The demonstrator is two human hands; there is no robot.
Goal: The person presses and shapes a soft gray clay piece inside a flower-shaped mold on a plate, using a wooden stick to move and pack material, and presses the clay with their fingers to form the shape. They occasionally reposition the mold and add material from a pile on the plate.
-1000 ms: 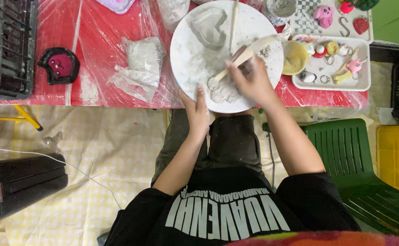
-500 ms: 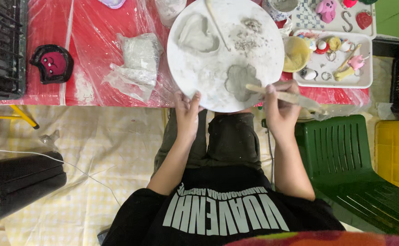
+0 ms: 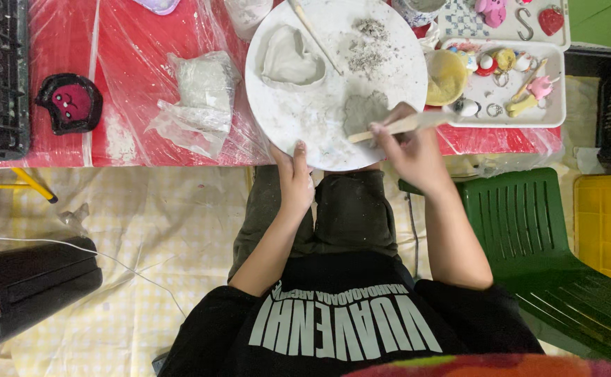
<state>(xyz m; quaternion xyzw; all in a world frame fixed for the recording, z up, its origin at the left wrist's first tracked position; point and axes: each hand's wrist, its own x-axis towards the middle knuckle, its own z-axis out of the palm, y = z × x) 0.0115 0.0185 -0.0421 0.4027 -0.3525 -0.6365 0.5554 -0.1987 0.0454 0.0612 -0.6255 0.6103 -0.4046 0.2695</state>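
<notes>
Resting on the near edge of the round white board [image 3: 298, 119], the left hand [image 3: 296, 183] lies with fingers together, its grip on nothing that shows. The right hand [image 3: 411, 150] pinches a wooden stick [image 3: 396, 126] whose tip lies on the flat grey clay piece [image 3: 363, 110] at the board's right side. Left of that piece sits a heart-shaped clay dish [image 3: 290, 63], with clay crumbs [image 3: 370, 43] toward the far rim. Right of the board, a white tray [image 3: 553, 115] holds small coloured charms and metal rings, too small to make out. A yellow bowl [image 3: 446, 75] touches the tray. The board's far rim is cut off.
</notes>
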